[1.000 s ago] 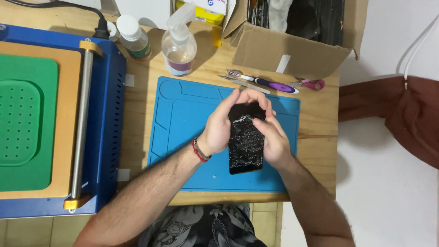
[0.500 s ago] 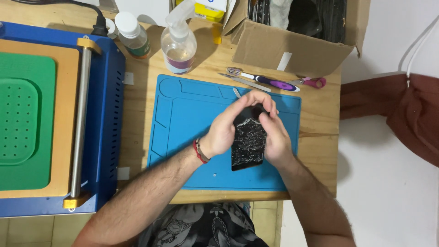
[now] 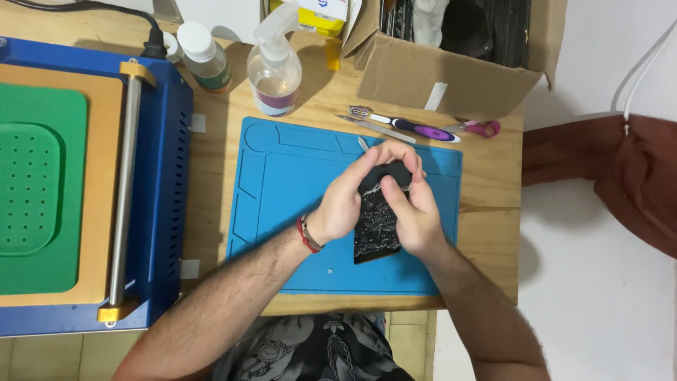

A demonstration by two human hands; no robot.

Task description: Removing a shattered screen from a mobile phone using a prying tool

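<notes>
Seen from above, two bare hands met over a blue work mat (image 3: 296, 204) that lay on a wooden worktop (image 3: 486, 233). Between them they held a black smartphone with a badly cracked screen (image 3: 372, 233), its length running away from the person, its near end just above the mat. The left hand (image 3: 349, 201), with a red cord bracelet at the wrist, curled around the phone's left edge and top end, fingers closed over it. The right hand (image 3: 412, 215) gripped the right edge, its thumb pressed on the shattered glass.

Just beyond the mat lay a purple-and-white handled tool (image 3: 416, 130), a thin metal pry tool (image 3: 374, 129) beside it, and small pink-handled scissors (image 3: 479, 128) to the right.

At the far edge of the worktop stood an open cardboard box (image 3: 430, 81); dark items and something pale sat inside, too shadowed to make out. Left of it stood a clear spray bottle (image 3: 275, 70) holding a small amount of clear liquid, and a small white-capped bottle with a green label (image 3: 204, 56). A yellow and white box (image 3: 317, 17) stood behind the spray bottle.

A blue machine with a green perforated pad and a metal roller bar (image 3: 106, 183) filled the left side, a black power cable plugged in at its far corner.
</notes>
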